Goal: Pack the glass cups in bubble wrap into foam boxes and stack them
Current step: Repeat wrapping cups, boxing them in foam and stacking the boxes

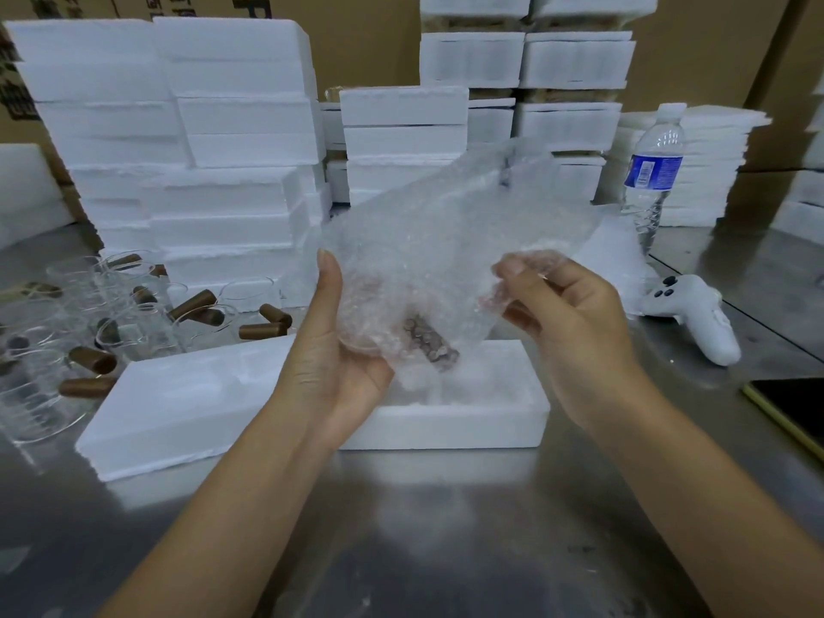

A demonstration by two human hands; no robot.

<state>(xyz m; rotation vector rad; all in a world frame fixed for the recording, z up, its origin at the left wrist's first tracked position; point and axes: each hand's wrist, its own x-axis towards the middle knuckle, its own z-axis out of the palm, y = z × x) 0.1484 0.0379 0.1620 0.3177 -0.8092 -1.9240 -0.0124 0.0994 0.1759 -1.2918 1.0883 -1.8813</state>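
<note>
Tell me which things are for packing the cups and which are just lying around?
For the job: bubble wrap, wrapped cup, open foam box, loose glass cups, stacked foam boxes.
Lying about: water bottle, white controller, dark screen.

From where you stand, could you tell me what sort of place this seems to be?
Probably a warehouse packing station: stacks of foam boxes on a steel table, cardboard cartons behind them, and loose glass cups waiting at the left.
</note>
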